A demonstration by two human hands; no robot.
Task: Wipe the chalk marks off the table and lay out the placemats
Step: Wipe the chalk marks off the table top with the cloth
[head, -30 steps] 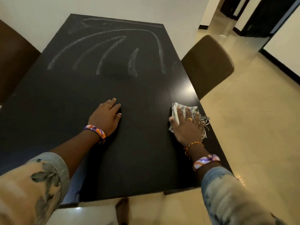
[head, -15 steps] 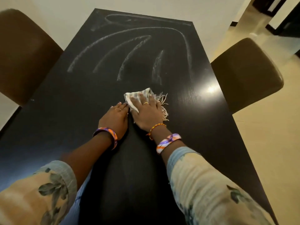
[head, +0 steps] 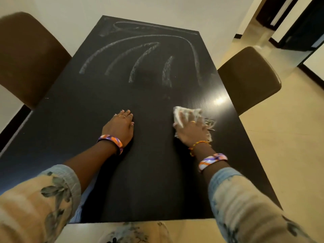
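Long black rectangular wood-grain desk (head: 73, 130) fills most of the view, far end butted against a white wall (head: 157, 7). Cream tiled floor (head: 289, 146) to the right, dark doorway frame (head: 301, 28) at the upper right. Two brown padded chairs: one at the left edge of the desk (head: 29, 57), one at the right edge (head: 249, 78).

White chalk marks (head: 140, 62) cover the far half of the desk: one long arc over the top curving down the right side, several shorter curved strokes under it, a looped line near the far edge. Near half of the desk looks clean and dark, with a light glare spot near the right edge.

Both forearms come in from the bottom, sleeves in pale blue and beige floral print (head: 245, 204).

Left hand (head: 120, 126): flat, palm down on the desk near the centre line, fingers together and extended, holding nothing. Gold ring on one finger, purple-orange bangle (head: 112, 142) at the wrist.

Right hand (head: 190, 130): spread flat, pressing down on a crumpled white fringed cloth (head: 182, 113); motion-blurred. Cloth sits on the desk towards the right edge, just below the lower ends of the chalk strokes, not touching them. Fringe sticks out to the right of the fingers. Orange bead bracelet (head: 198, 145) and matching bangle on that wrist.

No placemats visible.
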